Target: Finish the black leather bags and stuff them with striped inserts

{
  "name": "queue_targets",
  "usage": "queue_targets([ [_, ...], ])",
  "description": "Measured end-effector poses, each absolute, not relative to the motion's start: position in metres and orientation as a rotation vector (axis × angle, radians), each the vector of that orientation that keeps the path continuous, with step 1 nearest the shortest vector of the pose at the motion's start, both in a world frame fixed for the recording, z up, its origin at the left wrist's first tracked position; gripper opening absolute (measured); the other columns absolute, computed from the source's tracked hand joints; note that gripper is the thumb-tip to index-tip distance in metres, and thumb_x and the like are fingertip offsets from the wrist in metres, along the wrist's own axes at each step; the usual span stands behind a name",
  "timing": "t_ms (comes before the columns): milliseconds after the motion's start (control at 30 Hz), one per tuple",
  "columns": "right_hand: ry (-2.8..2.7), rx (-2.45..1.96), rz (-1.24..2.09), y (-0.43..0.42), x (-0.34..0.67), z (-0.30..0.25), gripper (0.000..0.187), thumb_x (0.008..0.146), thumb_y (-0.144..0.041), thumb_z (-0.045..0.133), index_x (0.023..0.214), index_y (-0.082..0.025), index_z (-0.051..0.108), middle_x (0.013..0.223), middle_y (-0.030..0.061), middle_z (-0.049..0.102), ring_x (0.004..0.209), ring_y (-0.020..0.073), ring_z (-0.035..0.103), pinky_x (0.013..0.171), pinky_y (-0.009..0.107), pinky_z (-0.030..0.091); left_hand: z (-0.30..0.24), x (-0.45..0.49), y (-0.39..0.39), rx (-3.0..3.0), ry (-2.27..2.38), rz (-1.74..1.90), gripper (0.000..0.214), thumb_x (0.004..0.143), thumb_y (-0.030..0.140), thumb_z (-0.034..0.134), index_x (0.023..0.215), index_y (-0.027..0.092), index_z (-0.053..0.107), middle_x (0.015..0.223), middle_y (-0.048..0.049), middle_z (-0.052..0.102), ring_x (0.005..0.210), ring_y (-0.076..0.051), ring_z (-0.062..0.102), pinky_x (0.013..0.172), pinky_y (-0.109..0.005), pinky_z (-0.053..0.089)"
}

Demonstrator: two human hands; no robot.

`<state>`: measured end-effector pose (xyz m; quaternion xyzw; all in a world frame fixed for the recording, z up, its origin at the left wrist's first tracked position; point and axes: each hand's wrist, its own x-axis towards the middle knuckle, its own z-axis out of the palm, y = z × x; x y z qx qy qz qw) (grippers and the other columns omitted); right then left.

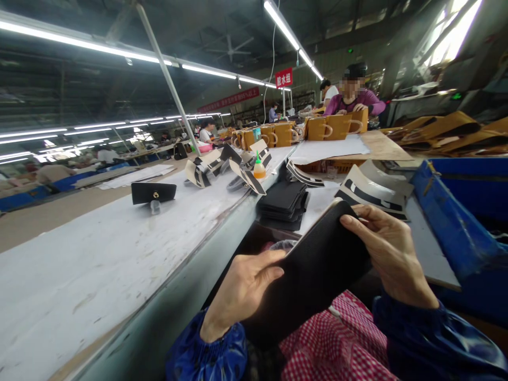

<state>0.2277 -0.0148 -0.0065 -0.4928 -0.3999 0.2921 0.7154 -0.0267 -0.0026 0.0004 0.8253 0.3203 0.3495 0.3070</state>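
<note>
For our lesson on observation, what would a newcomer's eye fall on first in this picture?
In the foreground, the left hand and right hand hold a black panel. Beyond it, an orange, green-tipped bottle stands near the edge of the white tabletop. A blue bin sits at the right.

Below our left fingers (270, 260), the black panel (321, 275) fades into darkness. Right of our right fingers (357, 227), a blue bin (452, 222) is cut off.

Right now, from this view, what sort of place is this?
Probably a bag-making workshop: a held black panel, a stack of black pieces, and tan bag-like pieces with curved handles farther along.
</note>
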Motion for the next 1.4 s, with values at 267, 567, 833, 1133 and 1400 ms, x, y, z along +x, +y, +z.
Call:
queue_targets([
  [267, -0.943, -1.184, 0.518, -0.015, 0.23, -0.008, 0.031, 0.063, -0.048, 0.085, 0.074, -0.023, 0.069, 0.071, -0.0012, 0.065, 0.062, 0.0131, 0.058, 0.052, 0.021, 0.044, 0.001, -0.026, 0.007, 2.081, 0.767, 0.73, 0.043, 0.093, 0.02, 0.057, 0.136, 0.023, 0.06, 0.131, -0.0008, 0.067, 0.125, -0.021, 0.061, 0.109, -0.034, 0.048],
  [567, -1.011, -1.208, 0.33, -0.014, 0.226, -0.01, 0.022, 0.067, -0.042, 0.083, 0.071, -0.025, 0.069, 0.076, -0.0014, 0.067, 0.071, 0.0153, 0.063, 0.069, 0.027, 0.053, -0.008, -0.014, 0.01, 2.329, 1.048, 0.872, 0.034, 0.093, 0.014, 0.054, 0.122, 0.022, 0.071, 0.12, -0.0039, 0.074, 0.109, -0.022, 0.071, 0.1, -0.033, 0.055],
  [833, -1.043, -1.219, 0.381, -0.02, 0.223, -0.004, 0.019, 0.072, -0.04, 0.079, 0.072, -0.024, 0.068, 0.075, -0.0016, 0.068, 0.07, 0.0143, 0.062, 0.066, 0.025, 0.05, -0.018, 0.022, 0.003, 2.321, 1.022, 1.216, 0.03, 0.096, 0.019, 0.055, 0.123, 0.016, 0.066, 0.111, -0.0084, 0.076, 0.096, -0.02, 0.074, 0.089, -0.028, 0.058],
  [1133, -1.023, -1.168, 0.703, -0.021, 0.229, -0.005, 0.036, 0.064, -0.051, 0.084, 0.072, -0.019, 0.069, 0.07, 0.0018, 0.067, 0.061, 0.0141, 0.06, 0.052, 0.022, 0.045, -0.008, 0.012, 0.002, 2.133, 0.753, 1.153, 0.021, 0.093, 0.016, 0.06, 0.107, 0.014, 0.075, 0.094, -0.0039, 0.079, 0.078, -0.015, 0.073, 0.075, -0.02, 0.057],
  [1400, -1.086, -1.202, 0.53, -0.027, 0.221, -0.002, 0.035, 0.072, -0.054, 0.079, 0.075, -0.02, 0.07, 0.073, 0.0034, 0.069, 0.065, 0.0168, 0.061, 0.056, 0.025, 0.046, -0.01, 0.015, 0.004, 2.226, 0.888, 1.083, 0.035, 0.094, 0.015, 0.057, 0.128, 0.016, 0.066, 0.114, -0.006, 0.076, 0.101, -0.018, 0.073, 0.093, -0.024, 0.055],
])
